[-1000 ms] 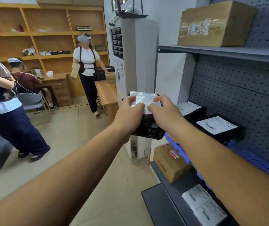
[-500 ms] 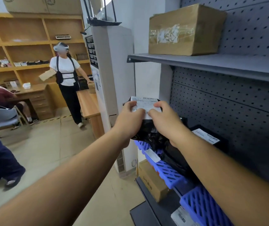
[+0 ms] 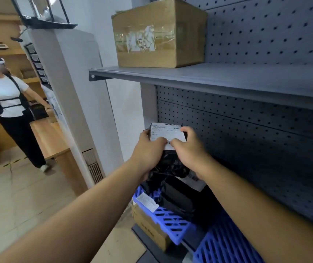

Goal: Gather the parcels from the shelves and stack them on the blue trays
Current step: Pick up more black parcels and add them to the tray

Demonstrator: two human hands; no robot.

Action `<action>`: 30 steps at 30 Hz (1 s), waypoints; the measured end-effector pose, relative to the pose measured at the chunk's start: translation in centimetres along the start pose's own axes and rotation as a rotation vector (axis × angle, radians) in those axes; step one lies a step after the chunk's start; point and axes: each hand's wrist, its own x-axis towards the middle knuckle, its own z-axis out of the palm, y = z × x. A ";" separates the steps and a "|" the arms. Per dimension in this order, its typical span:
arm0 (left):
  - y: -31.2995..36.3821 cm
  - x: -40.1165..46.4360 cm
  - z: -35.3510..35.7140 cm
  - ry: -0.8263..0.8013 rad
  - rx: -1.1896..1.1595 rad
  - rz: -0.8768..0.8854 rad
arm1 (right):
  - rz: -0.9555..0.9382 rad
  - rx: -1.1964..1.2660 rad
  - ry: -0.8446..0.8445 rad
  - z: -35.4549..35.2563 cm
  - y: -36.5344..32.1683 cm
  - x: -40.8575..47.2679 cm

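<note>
Both the left hand [image 3: 150, 149] and right hand [image 3: 187, 149] pinch a black parcel [image 3: 168, 164] by its label. It hangs above the blue tray [image 3: 170, 221], where other parcels [image 3: 178, 198] lie.

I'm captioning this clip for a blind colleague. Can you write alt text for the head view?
Left hand and right hand hold a black parcel with a white label above a blue tray holding other black parcels. A cardboard box sits on the grey shelf above.

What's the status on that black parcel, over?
Left hand and right hand both grip black parcel. Held above blue tray, other parcels already there. Nothing blocking.
</note>
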 end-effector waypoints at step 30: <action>-1.3 3.1 1.1 0.003 0.169 0.039 | 0.071 -0.069 0.093 -1.8 2.1 0.1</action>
